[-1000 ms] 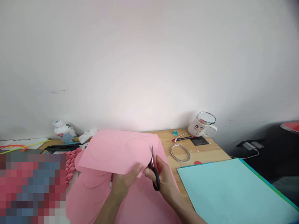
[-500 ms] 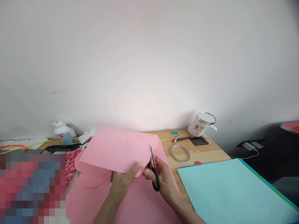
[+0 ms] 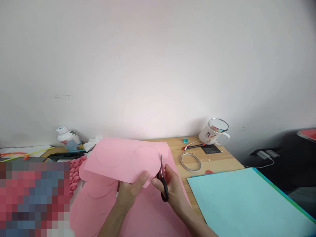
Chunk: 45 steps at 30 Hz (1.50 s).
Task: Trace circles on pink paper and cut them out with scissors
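Observation:
My left hand [image 3: 133,191] pinches the lower edge of a pink paper sheet [image 3: 123,161], thumb on top and fingers hidden beneath. Two circles are drawn in pencil on this sheet. In my right hand [image 3: 172,189] is a pair of scissors [image 3: 164,189] with black handles, its blades pointing up along the right-hand circle's edge, at the cut side of the sheet. Under both hands lie more pink sheets [image 3: 153,217], and pink cut-out paper pieces [image 3: 91,207] overlap at the left. Part of a pencil [image 3: 117,190] shows beside my left wrist.
Light blue paper sheets [image 3: 247,200] lie at the right. Behind them are a coiled white cable [image 3: 182,162], a white mug [image 3: 209,134], a black card [image 3: 211,149] and a red-and-black pen-like tool [image 3: 195,146]. A white bottle [image 3: 69,140] stands back left, near pink braided yarn [image 3: 74,172].
The scissor blades have shifted slightly beside the paper, and the sheet's far edge has dipped a little. Both hands keep their hold.

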Each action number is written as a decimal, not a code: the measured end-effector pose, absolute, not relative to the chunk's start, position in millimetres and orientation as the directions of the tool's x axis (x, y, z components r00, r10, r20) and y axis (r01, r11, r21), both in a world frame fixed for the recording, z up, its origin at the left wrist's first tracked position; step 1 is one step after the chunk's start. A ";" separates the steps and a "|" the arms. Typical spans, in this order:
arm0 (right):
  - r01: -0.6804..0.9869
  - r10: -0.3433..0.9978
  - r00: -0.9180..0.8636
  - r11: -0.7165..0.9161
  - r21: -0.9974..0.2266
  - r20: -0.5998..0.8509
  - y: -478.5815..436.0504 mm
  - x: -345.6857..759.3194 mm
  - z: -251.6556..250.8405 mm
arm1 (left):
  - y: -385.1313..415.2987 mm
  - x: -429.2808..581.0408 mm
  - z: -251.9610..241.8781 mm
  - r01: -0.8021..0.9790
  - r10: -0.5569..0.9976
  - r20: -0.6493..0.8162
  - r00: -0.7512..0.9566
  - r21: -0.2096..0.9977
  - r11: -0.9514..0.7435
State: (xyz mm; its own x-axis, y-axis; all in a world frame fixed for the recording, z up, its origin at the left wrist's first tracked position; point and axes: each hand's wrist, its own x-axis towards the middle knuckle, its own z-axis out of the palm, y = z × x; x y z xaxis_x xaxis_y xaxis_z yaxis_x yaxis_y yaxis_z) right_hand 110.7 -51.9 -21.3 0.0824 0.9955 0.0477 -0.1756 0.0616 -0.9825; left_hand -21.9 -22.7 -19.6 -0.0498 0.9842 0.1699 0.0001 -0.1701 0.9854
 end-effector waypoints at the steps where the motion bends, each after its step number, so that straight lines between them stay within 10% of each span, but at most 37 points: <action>1: -0.168 0.993 0.091 0.089 -0.982 0.075 -51.9 111.6 -20.8 | -23.6 -22.7 -18.0 0.008 0.985 0.167 -0.032 0.986 -0.167; 45: -0.182 0.996 0.001 0.085 -0.980 0.086 -53.8 111.0 -18.1 | -17.9 -31.3 -12.3 -0.100 0.987 0.079 0.136 0.993 -0.066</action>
